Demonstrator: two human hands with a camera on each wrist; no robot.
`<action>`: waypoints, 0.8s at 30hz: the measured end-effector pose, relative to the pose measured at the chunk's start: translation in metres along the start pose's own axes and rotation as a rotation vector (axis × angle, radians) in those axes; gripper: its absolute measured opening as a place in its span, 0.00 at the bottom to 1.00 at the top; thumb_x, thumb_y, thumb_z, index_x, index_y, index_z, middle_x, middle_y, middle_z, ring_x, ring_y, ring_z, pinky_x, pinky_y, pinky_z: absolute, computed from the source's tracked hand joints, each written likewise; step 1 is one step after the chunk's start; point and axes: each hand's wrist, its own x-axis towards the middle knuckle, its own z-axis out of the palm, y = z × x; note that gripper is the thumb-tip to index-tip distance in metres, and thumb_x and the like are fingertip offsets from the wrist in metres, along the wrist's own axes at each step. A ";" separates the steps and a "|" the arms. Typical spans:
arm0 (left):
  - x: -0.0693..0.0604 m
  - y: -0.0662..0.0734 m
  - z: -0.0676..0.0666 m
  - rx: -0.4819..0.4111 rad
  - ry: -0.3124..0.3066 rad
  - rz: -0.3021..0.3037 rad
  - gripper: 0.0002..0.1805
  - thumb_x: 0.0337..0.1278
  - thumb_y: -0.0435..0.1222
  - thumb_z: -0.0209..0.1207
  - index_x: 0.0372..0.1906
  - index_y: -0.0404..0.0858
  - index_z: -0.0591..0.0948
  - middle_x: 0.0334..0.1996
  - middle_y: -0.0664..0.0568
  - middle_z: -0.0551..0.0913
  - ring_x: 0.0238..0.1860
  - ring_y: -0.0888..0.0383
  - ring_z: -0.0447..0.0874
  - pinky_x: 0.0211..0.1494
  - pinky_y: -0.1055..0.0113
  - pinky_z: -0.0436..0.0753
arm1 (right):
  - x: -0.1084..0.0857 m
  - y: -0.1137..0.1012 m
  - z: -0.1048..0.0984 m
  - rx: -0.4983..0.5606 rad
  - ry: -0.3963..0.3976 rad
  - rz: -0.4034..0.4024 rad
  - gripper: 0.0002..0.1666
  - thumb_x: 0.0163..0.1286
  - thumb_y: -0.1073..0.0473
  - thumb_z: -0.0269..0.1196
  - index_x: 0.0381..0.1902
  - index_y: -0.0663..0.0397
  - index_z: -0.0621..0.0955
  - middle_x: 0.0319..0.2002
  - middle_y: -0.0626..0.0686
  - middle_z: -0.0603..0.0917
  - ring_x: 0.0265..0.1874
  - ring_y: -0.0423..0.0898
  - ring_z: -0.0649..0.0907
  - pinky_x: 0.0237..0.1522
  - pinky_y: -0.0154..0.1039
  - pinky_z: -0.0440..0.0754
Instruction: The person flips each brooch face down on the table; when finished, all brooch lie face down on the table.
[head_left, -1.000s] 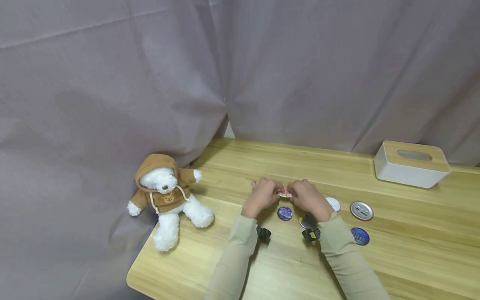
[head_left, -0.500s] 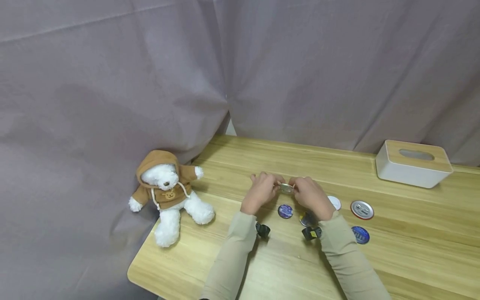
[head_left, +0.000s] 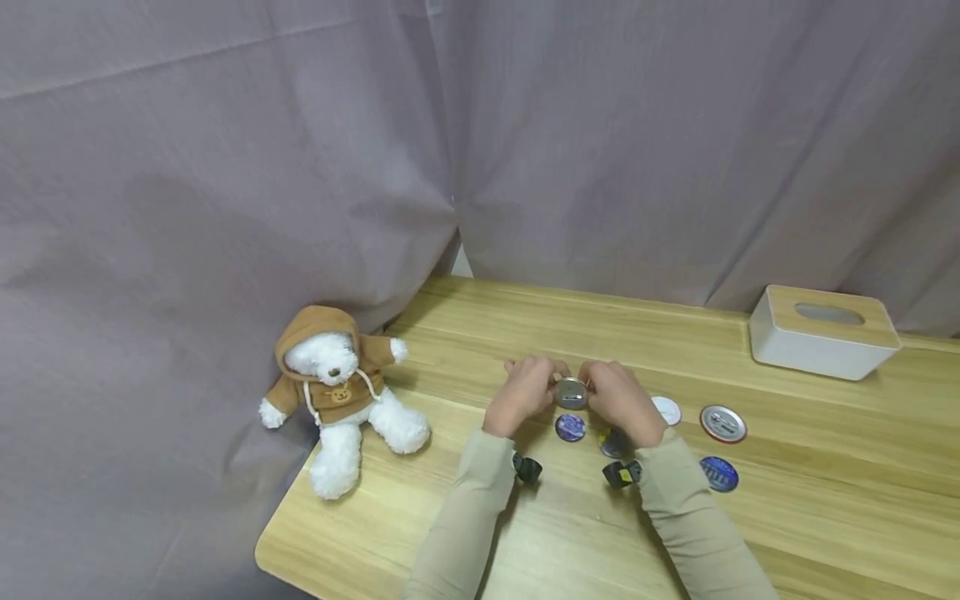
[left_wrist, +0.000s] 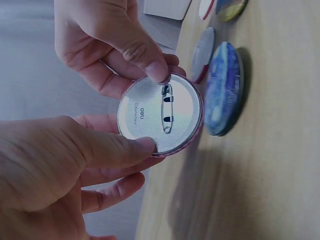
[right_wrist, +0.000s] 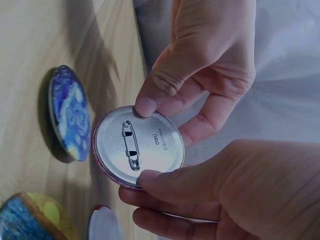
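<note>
- Just beyond the swirly blue badge (head_left: pixel 570 427), seen from my side, I hold the metal-backed badge (head_left: pixel 572 395), its back turned toward me.
- My left hand (head_left: pixel 525 393) pinches its left edge, my right hand (head_left: pixel 618 400) its right – neither is nearer; the metal-backed badge sits between them.
- Its safety pin (left_wrist: pixel 167 108) runs crosswise from thumb to thumb – clasp end by my right, coiled end by my left.
- Right of the swirly blue badge: the blue-and-yellow badge (right_wrist: pixel 37 217), partly covered by my right wrist, then the white badge (head_left: pixel 667 408).
- Left of it, well apart: the plush bear (head_left: pixel 336 400).
</note>
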 end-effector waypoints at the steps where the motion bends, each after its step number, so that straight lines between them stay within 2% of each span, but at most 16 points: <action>1: 0.000 0.000 0.001 0.002 -0.002 -0.002 0.18 0.55 0.27 0.67 0.48 0.49 0.88 0.33 0.58 0.88 0.36 0.61 0.80 0.55 0.48 0.68 | 0.000 0.000 0.001 -0.001 -0.002 0.004 0.08 0.52 0.76 0.63 0.27 0.60 0.82 0.20 0.48 0.77 0.22 0.47 0.74 0.28 0.44 0.73; 6: 0.001 0.000 0.004 0.013 0.005 -0.006 0.17 0.55 0.29 0.68 0.48 0.49 0.88 0.34 0.58 0.88 0.37 0.60 0.82 0.57 0.43 0.68 | 0.001 0.001 0.004 -0.019 0.000 0.022 0.07 0.52 0.74 0.65 0.28 0.60 0.80 0.21 0.49 0.77 0.23 0.48 0.76 0.29 0.46 0.75; 12: 0.002 0.000 0.010 0.070 0.029 -0.005 0.16 0.54 0.30 0.68 0.46 0.50 0.88 0.39 0.57 0.89 0.42 0.55 0.84 0.54 0.43 0.70 | 0.002 0.003 0.009 -0.063 0.019 0.023 0.12 0.46 0.74 0.64 0.30 0.60 0.77 0.24 0.52 0.78 0.26 0.52 0.78 0.31 0.52 0.76; 17: 0.003 0.000 0.013 0.108 0.014 -0.018 0.13 0.55 0.33 0.69 0.44 0.50 0.87 0.44 0.55 0.88 0.48 0.49 0.83 0.53 0.42 0.71 | 0.003 0.001 0.010 -0.095 0.026 0.040 0.15 0.43 0.73 0.66 0.31 0.60 0.77 0.26 0.54 0.80 0.26 0.54 0.80 0.31 0.54 0.77; 21: 0.004 -0.001 0.013 0.127 0.006 -0.025 0.13 0.52 0.31 0.68 0.41 0.50 0.87 0.44 0.54 0.88 0.49 0.47 0.82 0.52 0.40 0.72 | 0.005 0.001 0.010 -0.108 0.016 0.049 0.15 0.43 0.72 0.67 0.31 0.60 0.77 0.26 0.54 0.81 0.27 0.55 0.80 0.31 0.55 0.76; 24: 0.004 -0.002 0.014 0.138 -0.012 -0.026 0.16 0.50 0.29 0.68 0.43 0.49 0.87 0.45 0.53 0.88 0.51 0.46 0.81 0.54 0.37 0.72 | 0.007 0.001 0.011 -0.120 -0.002 0.056 0.13 0.44 0.72 0.67 0.29 0.59 0.78 0.25 0.54 0.80 0.27 0.56 0.80 0.31 0.55 0.75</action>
